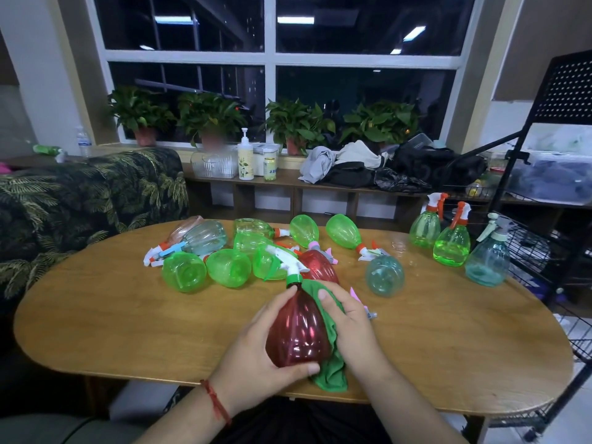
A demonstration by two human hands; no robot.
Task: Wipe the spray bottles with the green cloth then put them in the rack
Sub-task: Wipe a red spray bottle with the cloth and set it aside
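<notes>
Red fills our curled fingers (pixel 278 302): our left hand (pixel 256 344) grips the red bottle (pixel 298 331) above the table (pixel 128 315), and our right hand (pixel 349 318) pinches the green cloth (pixel 330 376) against its side. We are wiping; next it should go in the rack (pixel 528 245).

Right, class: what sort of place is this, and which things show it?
Probably a home or office lounge: a leaf-print sofa, potted plants along the window, and clothes heaped on the low shelf.
</notes>
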